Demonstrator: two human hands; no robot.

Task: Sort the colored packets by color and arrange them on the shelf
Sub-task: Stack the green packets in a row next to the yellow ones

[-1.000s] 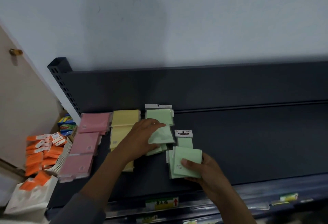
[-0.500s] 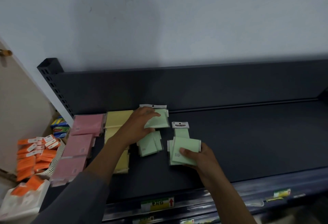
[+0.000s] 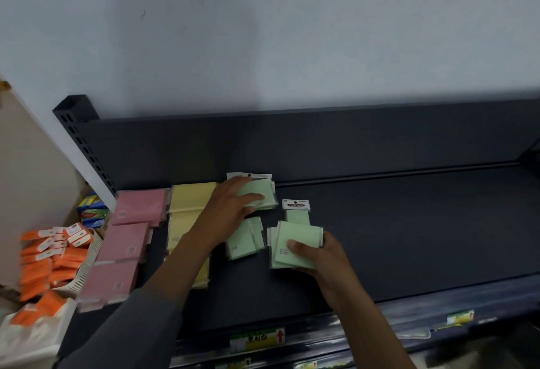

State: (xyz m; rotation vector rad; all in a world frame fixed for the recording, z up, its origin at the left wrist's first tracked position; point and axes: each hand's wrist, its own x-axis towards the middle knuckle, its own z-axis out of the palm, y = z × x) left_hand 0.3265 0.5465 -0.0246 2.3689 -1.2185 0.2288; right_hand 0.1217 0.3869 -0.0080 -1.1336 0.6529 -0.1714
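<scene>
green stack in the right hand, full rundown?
The green packet stack is several pale green square packets in what looks like clear film, edges fanned unevenly. It lies low on the dark shelf, right of the other green piles. The right hand grips its lower right corner, thumb on top. A packet with a white header card pokes out behind it.

Pink flat plastic packets (image 3: 128,234) lie leftmost on the dark metal shelf (image 3: 409,237), yellow flat packets (image 3: 190,211) beside them, green flat packets (image 3: 257,196) rightmost.

Lower left of frame: white basket (image 3: 87,269) holding orange packs (image 3: 43,269). Blue-green boxes (image 3: 92,208) behind it. Price labels (image 3: 257,339) along bottom edge.
</scene>
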